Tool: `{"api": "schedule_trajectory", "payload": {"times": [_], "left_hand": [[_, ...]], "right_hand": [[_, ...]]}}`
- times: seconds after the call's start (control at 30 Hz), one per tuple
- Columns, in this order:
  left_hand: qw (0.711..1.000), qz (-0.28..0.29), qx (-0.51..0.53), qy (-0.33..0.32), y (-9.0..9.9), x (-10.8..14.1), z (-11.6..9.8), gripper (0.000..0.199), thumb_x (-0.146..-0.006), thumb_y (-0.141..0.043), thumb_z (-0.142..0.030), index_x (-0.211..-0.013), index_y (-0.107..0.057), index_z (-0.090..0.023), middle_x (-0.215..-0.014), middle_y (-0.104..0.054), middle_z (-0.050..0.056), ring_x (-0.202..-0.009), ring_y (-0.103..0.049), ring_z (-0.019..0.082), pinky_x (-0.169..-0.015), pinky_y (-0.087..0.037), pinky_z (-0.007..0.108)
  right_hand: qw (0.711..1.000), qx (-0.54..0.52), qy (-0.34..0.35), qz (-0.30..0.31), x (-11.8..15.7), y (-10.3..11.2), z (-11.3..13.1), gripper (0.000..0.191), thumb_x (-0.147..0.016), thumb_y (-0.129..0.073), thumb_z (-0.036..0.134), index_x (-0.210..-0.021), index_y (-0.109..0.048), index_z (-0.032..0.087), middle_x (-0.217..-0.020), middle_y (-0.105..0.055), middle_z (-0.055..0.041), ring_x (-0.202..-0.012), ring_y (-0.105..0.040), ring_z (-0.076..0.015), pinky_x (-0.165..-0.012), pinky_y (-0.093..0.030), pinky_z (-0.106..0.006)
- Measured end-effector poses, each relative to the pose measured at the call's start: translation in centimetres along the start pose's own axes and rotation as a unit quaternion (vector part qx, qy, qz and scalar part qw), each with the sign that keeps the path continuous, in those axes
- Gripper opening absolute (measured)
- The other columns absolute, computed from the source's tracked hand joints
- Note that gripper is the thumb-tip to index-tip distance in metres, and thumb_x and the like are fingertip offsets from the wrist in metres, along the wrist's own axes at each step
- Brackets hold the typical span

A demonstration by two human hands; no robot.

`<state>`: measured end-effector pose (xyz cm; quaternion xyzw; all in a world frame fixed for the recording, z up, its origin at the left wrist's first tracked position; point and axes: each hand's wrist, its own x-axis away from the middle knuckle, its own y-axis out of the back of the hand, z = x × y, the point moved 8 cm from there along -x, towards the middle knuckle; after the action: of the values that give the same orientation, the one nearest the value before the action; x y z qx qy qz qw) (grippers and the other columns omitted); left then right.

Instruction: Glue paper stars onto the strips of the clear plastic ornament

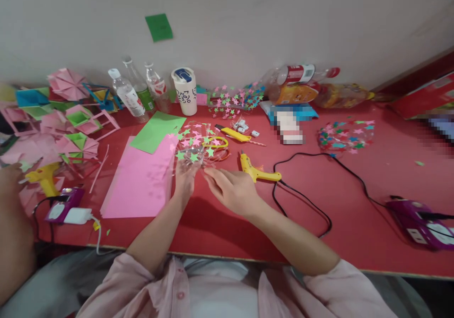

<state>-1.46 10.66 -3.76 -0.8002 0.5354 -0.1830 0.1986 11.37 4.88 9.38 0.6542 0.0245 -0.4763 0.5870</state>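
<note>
My left hand (185,178) is closed around the lower part of a clear plastic bottle piece (194,143) with pink and green paper stars on it. My right hand (232,190) comes in from the right, its fingers pressed together at the piece's lower edge. Whatever is between those fingertips is too small to make out. Just behind the piece lie yellow-handled scissors (220,142), partly seen through the plastic. A yellow glue gun (257,170) rests on the table right of my right hand, its black cord trailing off.
Pink sheets (138,181) and a green sheet (158,131) lie left on the red table (227,242). A yellow cutter (234,133) lies behind. Bottles (129,98) and a cup (185,93) stand by the wall. At far left is another person's hand (10,181) near a second glue gun (44,178).
</note>
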Motion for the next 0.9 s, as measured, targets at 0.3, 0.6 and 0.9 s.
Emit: {"api": "schedule_trajectory", "payload": {"times": [0.3,0.6,0.9], "left_hand": [[0.999,0.032,0.034,0.016,0.2,0.2,1.4,0.044,-0.051,-0.081,-0.019,-0.088,-0.057,-0.023,-0.074,-0.063,-0.004,-0.063,-0.059,0.009,-0.062,-0.045,0.021],[0.998,0.050,0.042,0.023,0.0,0.1,1.8,0.042,-0.047,-0.081,-0.015,-0.083,-0.060,-0.021,-0.078,-0.065,-0.003,-0.067,-0.060,0.008,-0.065,-0.046,0.021],[0.999,0.001,0.051,0.017,0.2,-0.1,0.7,0.055,-0.040,-0.086,-0.022,-0.086,-0.056,-0.023,-0.072,-0.063,-0.006,-0.060,-0.058,0.008,-0.063,-0.046,0.022]], "right_hand": [[0.999,0.014,0.022,-0.044,0.5,0.1,0.0,0.014,-0.089,-0.047,0.012,-0.088,-0.060,0.015,-0.061,-0.064,0.0008,-0.052,-0.054,-0.0087,-0.050,-0.034,-0.022],[0.999,0.009,0.009,-0.051,0.4,0.4,-0.2,0.012,-0.088,-0.048,0.011,-0.086,-0.060,0.015,-0.067,-0.069,-0.0001,-0.054,-0.059,-0.0082,-0.051,-0.037,-0.021],[0.999,0.015,-0.018,-0.026,0.2,-0.1,-0.2,0.015,-0.089,-0.052,0.016,-0.099,-0.062,0.012,-0.065,-0.070,-0.0007,-0.054,-0.061,-0.0084,-0.051,-0.035,-0.022]]}}
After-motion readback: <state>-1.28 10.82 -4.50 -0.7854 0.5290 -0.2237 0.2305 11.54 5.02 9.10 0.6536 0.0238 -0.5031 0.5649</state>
